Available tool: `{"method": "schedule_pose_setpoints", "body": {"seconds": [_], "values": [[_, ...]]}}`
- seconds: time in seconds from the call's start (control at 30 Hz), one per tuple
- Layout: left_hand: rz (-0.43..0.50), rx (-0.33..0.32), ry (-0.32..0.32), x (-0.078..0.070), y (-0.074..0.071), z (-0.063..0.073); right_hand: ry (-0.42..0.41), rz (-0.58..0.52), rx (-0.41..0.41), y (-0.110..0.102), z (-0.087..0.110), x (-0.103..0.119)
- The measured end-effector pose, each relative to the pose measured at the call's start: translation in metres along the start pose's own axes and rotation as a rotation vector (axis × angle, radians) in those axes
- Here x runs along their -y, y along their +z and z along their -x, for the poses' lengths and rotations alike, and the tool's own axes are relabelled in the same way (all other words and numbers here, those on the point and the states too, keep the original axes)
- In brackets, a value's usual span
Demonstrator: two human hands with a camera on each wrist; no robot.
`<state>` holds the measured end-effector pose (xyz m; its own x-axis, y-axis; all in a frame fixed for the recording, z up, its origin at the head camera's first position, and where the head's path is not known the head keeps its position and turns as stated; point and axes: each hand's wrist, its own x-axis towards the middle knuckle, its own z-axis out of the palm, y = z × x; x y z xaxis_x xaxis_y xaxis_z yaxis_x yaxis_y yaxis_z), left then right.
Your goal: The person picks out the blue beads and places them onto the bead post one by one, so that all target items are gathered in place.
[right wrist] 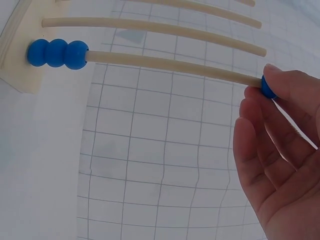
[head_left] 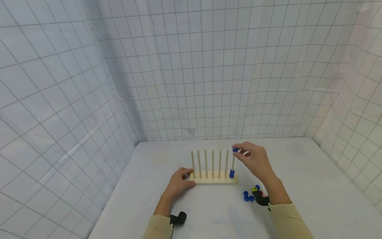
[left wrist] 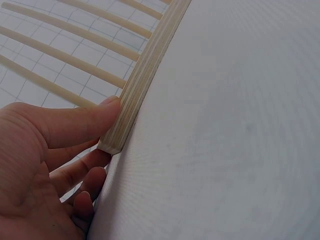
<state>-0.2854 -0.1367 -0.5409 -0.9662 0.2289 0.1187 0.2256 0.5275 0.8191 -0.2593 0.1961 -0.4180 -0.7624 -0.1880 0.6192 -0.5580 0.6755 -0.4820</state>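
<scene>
A pale wooden base (head_left: 213, 181) carries a row of several upright pegs (head_left: 213, 162). My left hand (head_left: 178, 182) grips the base's left end, thumb on the near edge and fingers behind, as the left wrist view shows. On the rightmost peg (right wrist: 165, 65), three blue beads (right wrist: 57, 53) are stacked against the base. At that peg's top, my right hand (head_left: 253, 159) pinches another blue bead (right wrist: 268, 87) between thumb and fingertips. The bead is at the peg's tip; how far it is over the end is hidden by the fingers.
Right of the base lie several loose blue beads (head_left: 246, 198), a yellow bead (head_left: 254, 189) and a red bead (head_left: 261, 193), partly behind the right wrist's black camera (head_left: 260, 199). The white table (head_left: 209, 212) is bounded by grid-patterned sheets (head_left: 194, 83) behind and on both sides.
</scene>
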Motion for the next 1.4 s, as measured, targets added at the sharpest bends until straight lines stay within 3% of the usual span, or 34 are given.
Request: {"method": "schedule_pose_setpoints", "body": {"seconds": [0.73,1.4], "values": [[0.01,-0.009,0.012,0.003,0.001,0.001,0.037,0.011,-0.072,0.007,0.0,0.003],[0.005,-0.01,0.013,-0.001,0.0,0.001,0.119,-0.017,-0.067,0.016,0.006,-0.002]]}}
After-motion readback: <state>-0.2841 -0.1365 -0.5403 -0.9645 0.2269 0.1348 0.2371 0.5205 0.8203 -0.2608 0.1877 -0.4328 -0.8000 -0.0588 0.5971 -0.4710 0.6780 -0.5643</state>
